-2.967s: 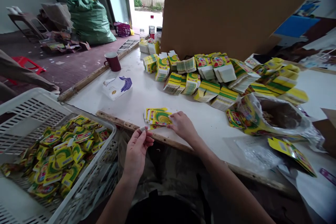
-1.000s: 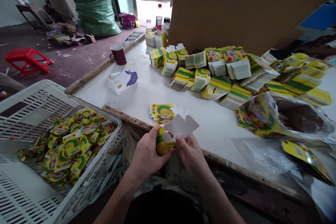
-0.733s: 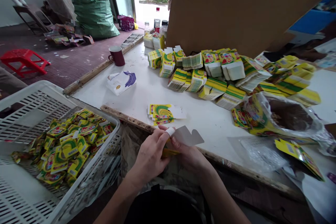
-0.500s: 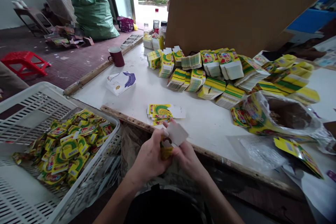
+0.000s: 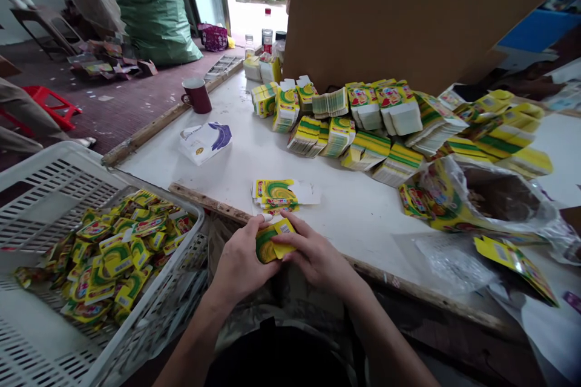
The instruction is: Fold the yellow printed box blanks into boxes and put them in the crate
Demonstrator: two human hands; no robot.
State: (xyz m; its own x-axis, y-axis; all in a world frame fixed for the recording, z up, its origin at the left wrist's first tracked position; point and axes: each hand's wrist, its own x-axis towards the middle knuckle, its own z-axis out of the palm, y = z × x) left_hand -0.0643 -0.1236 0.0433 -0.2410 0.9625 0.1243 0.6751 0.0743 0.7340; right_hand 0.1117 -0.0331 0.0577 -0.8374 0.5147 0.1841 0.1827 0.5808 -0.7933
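Between my two hands is a small yellow-and-green printed carton (image 5: 269, 244), held just over the table's front edge. My left hand (image 5: 240, 260) grips its left side, thumb below and fingers above. On the right side, my right hand (image 5: 315, 254) has its fingers pressed over the carton's barcode end. A small stack of flat yellow cartons (image 5: 276, 190) with white flaps lies on the table just beyond my hands. To my left, a white plastic basket (image 5: 102, 151) holds a heap of small yellow-and-green packs (image 5: 115, 254).
Rows of bundled flat cartons (image 5: 354, 133) fill the table's far side before a brown cardboard panel (image 5: 385, 18). A maroon mug (image 5: 198, 97) and a white-purple box (image 5: 206, 142) stand at left. An open plastic-lined bag (image 5: 454, 193) sits at right. Someone's leg (image 5: 22, 115) shows beyond the basket.
The carton has turned in my hands: its white flap no longer stands up and its yellow printed face shows. A person's leg and foot have come further into view at the left.
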